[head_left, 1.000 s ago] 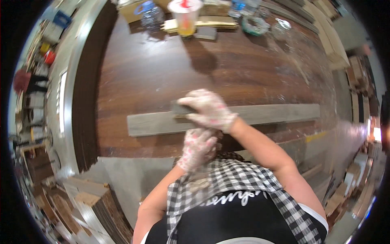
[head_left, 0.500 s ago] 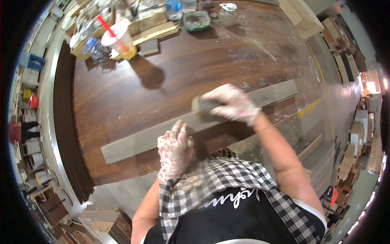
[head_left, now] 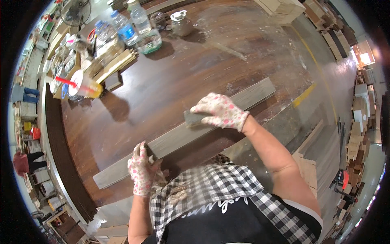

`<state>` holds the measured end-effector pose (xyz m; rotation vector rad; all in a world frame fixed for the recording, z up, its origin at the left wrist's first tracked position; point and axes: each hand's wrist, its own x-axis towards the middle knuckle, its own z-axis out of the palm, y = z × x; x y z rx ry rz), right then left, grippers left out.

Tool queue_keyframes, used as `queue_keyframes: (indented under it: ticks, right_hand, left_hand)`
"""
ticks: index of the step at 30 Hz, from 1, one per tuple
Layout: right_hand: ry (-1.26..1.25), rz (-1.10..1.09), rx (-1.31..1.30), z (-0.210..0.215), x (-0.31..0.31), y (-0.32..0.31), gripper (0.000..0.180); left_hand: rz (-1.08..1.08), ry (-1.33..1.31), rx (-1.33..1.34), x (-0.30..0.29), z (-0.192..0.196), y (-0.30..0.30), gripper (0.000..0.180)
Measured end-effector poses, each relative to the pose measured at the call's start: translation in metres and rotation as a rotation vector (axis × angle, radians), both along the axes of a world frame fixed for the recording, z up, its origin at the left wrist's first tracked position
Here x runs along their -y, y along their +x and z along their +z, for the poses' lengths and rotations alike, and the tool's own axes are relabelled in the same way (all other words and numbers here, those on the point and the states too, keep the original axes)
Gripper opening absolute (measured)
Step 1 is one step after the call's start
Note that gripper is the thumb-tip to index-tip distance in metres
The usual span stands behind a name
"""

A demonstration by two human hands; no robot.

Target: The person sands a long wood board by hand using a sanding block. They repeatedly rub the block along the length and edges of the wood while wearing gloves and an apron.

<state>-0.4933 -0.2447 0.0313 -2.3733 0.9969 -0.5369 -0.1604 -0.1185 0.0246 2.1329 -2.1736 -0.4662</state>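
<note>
A long, narrow grey wood-grain plank lies slantwise across the brown tabletop, its right end farther from me. My right hand, in a white glove with pink spots, grips a small grey sanding block by its right side. The block rests on the plank near the middle of its length. My left hand, in a matching glove, holds the plank's near edge toward the left end, fingers lying over the top. Something pale and crumpled shows beside its thumb; I cannot make out what it is.
A drink cup with a red straw, wood strips, plastic bottles, a clear tub and a jar crowd the table's far left. Stacked boards stand beyond the far right. Another person is at the left.
My view has shifted, so the table items sit lower and farther left. My left hand has slid along the plank toward its left end. The sanding block stays near the plank's middle.
</note>
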Motion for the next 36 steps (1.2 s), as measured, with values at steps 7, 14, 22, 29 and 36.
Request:
queue_keyframes:
  ticks: [7, 14, 22, 29, 36]
  right_hand:
    - [-0.037, -0.534, -0.434, 0.039, 0.035, -0.184, 0.037]
    - [-0.120, -0.112, -0.159, 0.004, 0.028, -0.124, 0.040]
    - [0.058, -0.568, -0.237, 0.030, 0.054, -0.270, 0.040]
    - [0.360, -0.732, -0.145, 0.023, 0.003, -0.304, 0.051]
    - [0.257, -0.767, 0.035, 0.002, -0.025, -0.283, 0.060]
  left_hand:
    - [-0.030, -0.051, 0.084, 0.003, -0.008, -0.001, 0.085]
    - [-0.004, -0.053, 0.073, -0.004, -0.012, 0.006, 0.090]
    - [-0.004, -0.049, 0.063, -0.002, -0.007, 0.000, 0.091]
    - [-0.037, -0.074, 0.072, 0.000, -0.005, -0.002, 0.089]
    - [-0.066, -0.093, 0.041, -0.001, -0.011, 0.007, 0.086]
